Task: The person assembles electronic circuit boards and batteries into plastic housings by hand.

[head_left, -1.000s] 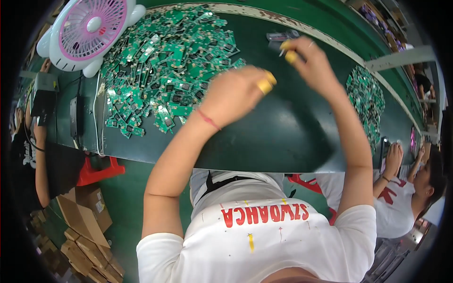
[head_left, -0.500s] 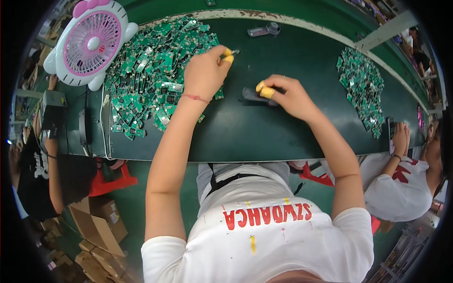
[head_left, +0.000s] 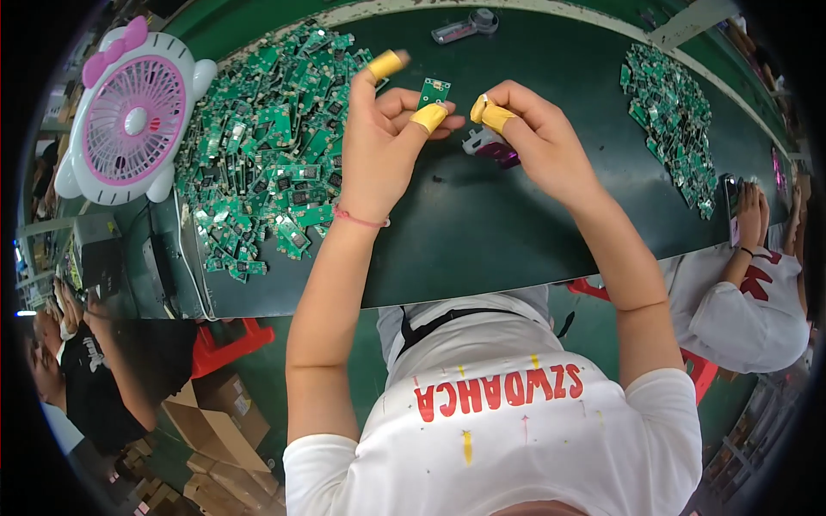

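My left hand (head_left: 391, 142), with yellow cots on its thumb and index finger, grips a small green circuit board (head_left: 435, 89) between thumb and curled fingers. Its index finger is raised, away from the board. Facing it, my right hand (head_left: 533, 129) also wears yellow finger cots, and its thumb and index tips are pressed together. Below those fingertips a grey plastic casing (head_left: 484, 144) with a shiny purple side hangs above the table, held by that hand. How the hidden fingers grip it cannot be seen. A large heap of green circuit boards (head_left: 275, 146) lies left of my left hand.
A white and pink fan (head_left: 135, 120) stands at the far left by a cable. Another grey casing (head_left: 465, 27) lies at the table's far edge. A second board heap (head_left: 671, 120) is at the right, near a co-worker's hands (head_left: 753, 215). Cardboard boxes (head_left: 228, 421) sit on the floor.
My left hand has come right and slightly nearer, bringing the circuit board towards my right hand; its index finger has lifted. My right hand has raised and turned the casing off the table.
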Tool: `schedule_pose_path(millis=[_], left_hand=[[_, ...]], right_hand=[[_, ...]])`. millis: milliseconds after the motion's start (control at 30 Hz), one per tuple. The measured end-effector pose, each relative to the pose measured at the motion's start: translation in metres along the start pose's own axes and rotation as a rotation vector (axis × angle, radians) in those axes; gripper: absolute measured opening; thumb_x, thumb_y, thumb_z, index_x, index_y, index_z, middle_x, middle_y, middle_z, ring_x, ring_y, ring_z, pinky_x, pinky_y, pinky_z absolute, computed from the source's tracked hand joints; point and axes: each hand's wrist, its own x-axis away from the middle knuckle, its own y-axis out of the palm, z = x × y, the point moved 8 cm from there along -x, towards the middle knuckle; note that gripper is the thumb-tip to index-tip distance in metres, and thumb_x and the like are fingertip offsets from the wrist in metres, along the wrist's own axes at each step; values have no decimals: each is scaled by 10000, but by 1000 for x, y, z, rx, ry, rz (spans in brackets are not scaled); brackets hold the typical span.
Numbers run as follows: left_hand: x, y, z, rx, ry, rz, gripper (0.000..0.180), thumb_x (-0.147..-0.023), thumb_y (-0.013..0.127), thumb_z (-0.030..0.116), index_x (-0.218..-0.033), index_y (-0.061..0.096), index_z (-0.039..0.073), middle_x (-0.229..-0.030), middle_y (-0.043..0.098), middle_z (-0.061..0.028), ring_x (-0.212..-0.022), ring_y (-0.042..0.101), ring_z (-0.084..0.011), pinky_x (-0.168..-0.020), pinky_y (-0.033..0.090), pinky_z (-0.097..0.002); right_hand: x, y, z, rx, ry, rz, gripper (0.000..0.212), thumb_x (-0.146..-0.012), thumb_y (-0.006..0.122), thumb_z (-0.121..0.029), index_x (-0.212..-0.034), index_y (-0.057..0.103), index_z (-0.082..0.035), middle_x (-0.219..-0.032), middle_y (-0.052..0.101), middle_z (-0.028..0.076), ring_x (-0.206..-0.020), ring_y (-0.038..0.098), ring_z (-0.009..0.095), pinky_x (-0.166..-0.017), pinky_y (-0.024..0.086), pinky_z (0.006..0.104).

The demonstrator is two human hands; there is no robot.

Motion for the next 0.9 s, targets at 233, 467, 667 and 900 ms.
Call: schedule_pose_path(millis=[233,467,667,900], left_hand=[[12,11,16,-449,272,30,248,-815,466,-62,-1031,565,8,-877,611,-84,-756,643,-165,-638,509,-247],[25,24,32,-797,605,75,271,-744,543,-55,-993,593,40,-853,628,-109,-658,604,-251,-552,469,-295],[28,31,34,-923,656,92,291,-718,567,-52,-985,604,56,-871,641,-77,-681,611,-222,-574,453,-285],[32,34,40,-987,726,89,310,-651,547,-93,-933,597,27,-1002,647,-56,-742,630,-197,-616,443,-278]], right_hand=[[7,9,-10,-50,-144,-5,129,-835,427,-51,-880,538,-6,-697,476,-13,-617,436,42,-544,356,191],[8,8,-11,-56,-173,44,124,-769,511,-27,-874,565,8,-674,563,17,-568,544,62,-510,443,206],[9,7,-5,-66,-179,72,88,-783,501,-43,-836,554,3,-659,547,22,-556,530,48,-493,427,200],[8,13,0,-208,-121,-27,96,-825,438,-63,-811,519,-12,-660,511,7,-550,479,53,-502,391,201]])
